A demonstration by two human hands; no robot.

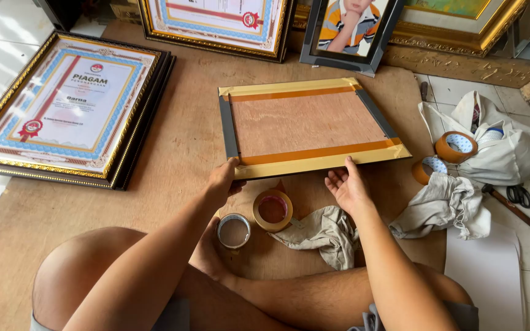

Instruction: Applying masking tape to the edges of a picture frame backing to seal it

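Framed certificate [69,107], left on board: rectangular, gold frame, blue border, red seal. Second framed certificate [216,21], top centre: same colours, leaning upright. No packages or screens showed in view.

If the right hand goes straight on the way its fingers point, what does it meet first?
The right hand already touches the face-down frame at its near taped edge, so it would likely slide onto the plywood backing.

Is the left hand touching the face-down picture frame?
Touching: in the head view, the left hand has its fingers on the near edge of the face-down picture frame.
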